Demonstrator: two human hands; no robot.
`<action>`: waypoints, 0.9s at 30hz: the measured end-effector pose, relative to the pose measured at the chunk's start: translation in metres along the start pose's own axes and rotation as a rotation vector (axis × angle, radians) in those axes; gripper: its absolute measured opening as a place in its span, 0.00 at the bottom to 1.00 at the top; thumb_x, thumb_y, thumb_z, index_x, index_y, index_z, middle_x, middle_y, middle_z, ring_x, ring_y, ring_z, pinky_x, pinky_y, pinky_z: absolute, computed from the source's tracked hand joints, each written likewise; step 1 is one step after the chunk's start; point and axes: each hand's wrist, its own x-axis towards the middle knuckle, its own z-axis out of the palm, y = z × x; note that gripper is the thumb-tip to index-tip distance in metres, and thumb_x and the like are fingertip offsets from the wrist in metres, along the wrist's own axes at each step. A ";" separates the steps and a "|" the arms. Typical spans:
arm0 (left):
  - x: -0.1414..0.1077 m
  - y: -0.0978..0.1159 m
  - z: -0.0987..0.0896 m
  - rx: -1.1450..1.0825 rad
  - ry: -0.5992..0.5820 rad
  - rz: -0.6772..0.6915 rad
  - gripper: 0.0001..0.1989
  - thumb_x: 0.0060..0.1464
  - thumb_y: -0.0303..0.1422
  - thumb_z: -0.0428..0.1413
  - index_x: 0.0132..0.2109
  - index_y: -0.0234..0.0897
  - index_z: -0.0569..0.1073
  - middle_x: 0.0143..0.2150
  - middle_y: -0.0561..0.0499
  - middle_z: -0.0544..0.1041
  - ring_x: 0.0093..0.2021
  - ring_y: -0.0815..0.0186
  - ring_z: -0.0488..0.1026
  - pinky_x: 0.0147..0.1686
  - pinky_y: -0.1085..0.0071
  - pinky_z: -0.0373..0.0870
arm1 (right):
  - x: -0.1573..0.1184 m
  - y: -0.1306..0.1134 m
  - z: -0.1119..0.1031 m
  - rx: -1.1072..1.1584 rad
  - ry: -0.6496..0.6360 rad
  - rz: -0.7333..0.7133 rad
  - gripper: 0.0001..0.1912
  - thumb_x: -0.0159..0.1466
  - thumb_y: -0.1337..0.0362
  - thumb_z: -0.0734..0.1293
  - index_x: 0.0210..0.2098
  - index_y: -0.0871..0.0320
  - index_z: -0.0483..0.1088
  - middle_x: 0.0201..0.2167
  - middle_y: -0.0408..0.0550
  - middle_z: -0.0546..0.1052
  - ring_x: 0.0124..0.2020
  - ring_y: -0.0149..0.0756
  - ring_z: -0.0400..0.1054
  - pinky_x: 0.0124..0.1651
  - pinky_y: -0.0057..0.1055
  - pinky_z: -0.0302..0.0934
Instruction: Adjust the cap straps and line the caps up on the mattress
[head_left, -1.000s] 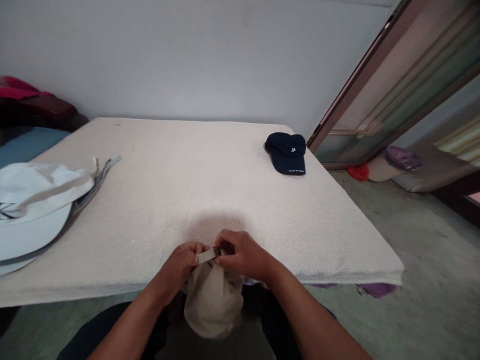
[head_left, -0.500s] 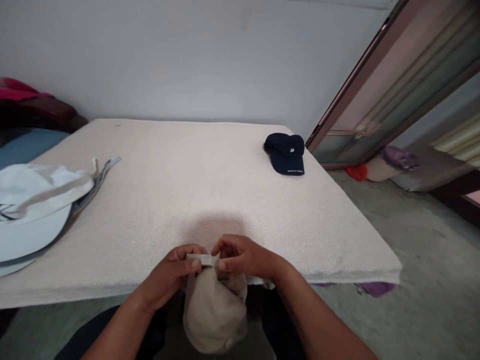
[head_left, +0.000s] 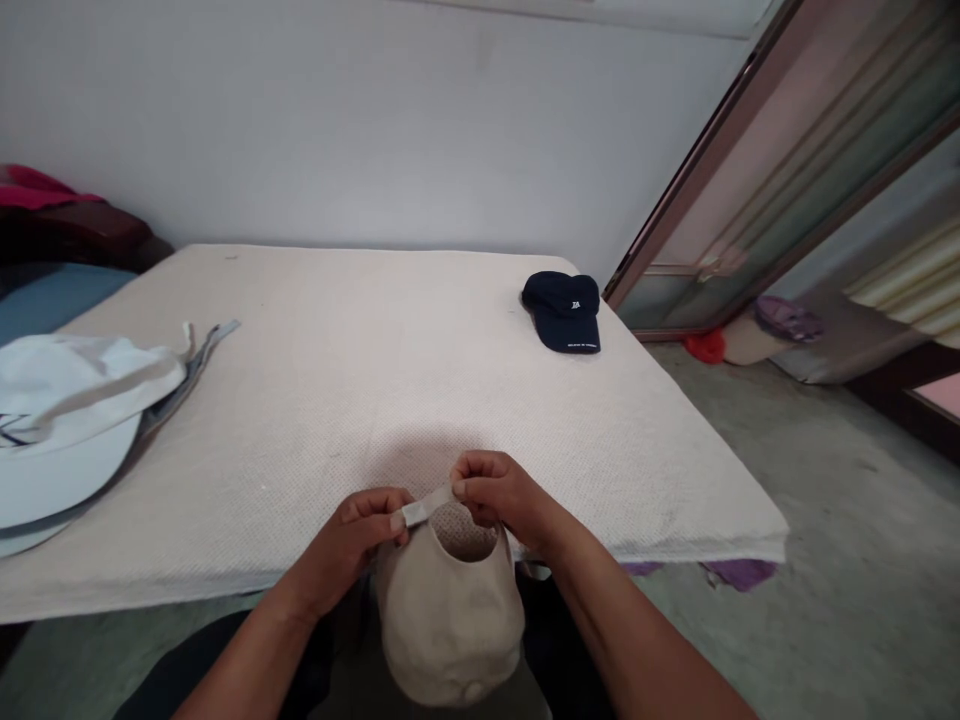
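A beige baseball cap [head_left: 450, 625] hangs at the near edge of the table, its rounded crown toward me and its rear opening facing up. My left hand [head_left: 360, 535] pinches the left part of the cap's back strap [head_left: 427, 505], where a pale patch shows. The strap's right part is pinched between the thumb and fingers of my right hand [head_left: 495, 490]. Between the two hands the strap spans above the opening. The cap's brim is hidden from view.
A navy cap [head_left: 564, 312] lies at the table's far right. Stacked white and grey caps [head_left: 82, 400] sit at the left edge. A pale textured cloth [head_left: 337, 370] covers the table. On the floor at right are red and purple items [head_left: 787, 318] beside a sliding door.
My right hand has moved up and to the right, drawing the strap out straighter. The cap's rear opening has widened and its crown has shifted slightly right. My left hand has barely moved.
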 end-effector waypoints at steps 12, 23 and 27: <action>0.001 0.000 0.011 0.140 0.009 0.038 0.14 0.52 0.40 0.54 0.24 0.36 0.70 0.27 0.52 0.66 0.28 0.67 0.60 0.28 0.71 0.55 | -0.002 0.001 0.003 -0.203 -0.196 0.073 0.14 0.54 0.56 0.70 0.27 0.60 0.65 0.15 0.35 0.62 0.15 0.21 0.51 0.18 0.21 0.43; 0.001 -0.004 0.013 -0.023 -0.017 -0.032 0.13 0.48 0.39 0.59 0.23 0.35 0.70 0.29 0.51 0.68 0.28 0.67 0.63 0.27 0.72 0.57 | -0.005 -0.003 -0.002 -0.049 -0.233 0.040 0.12 0.55 0.59 0.69 0.34 0.60 0.67 0.19 0.36 0.63 0.17 0.22 0.52 0.20 0.22 0.45; 0.001 -0.011 0.010 -0.082 -0.037 -0.063 0.11 0.51 0.37 0.57 0.26 0.35 0.71 0.25 0.53 0.66 0.26 0.69 0.62 0.28 0.72 0.57 | -0.008 -0.005 0.004 -0.277 -0.236 -0.129 0.15 0.51 0.60 0.72 0.36 0.58 0.69 0.29 0.41 0.69 0.29 0.27 0.61 0.32 0.25 0.56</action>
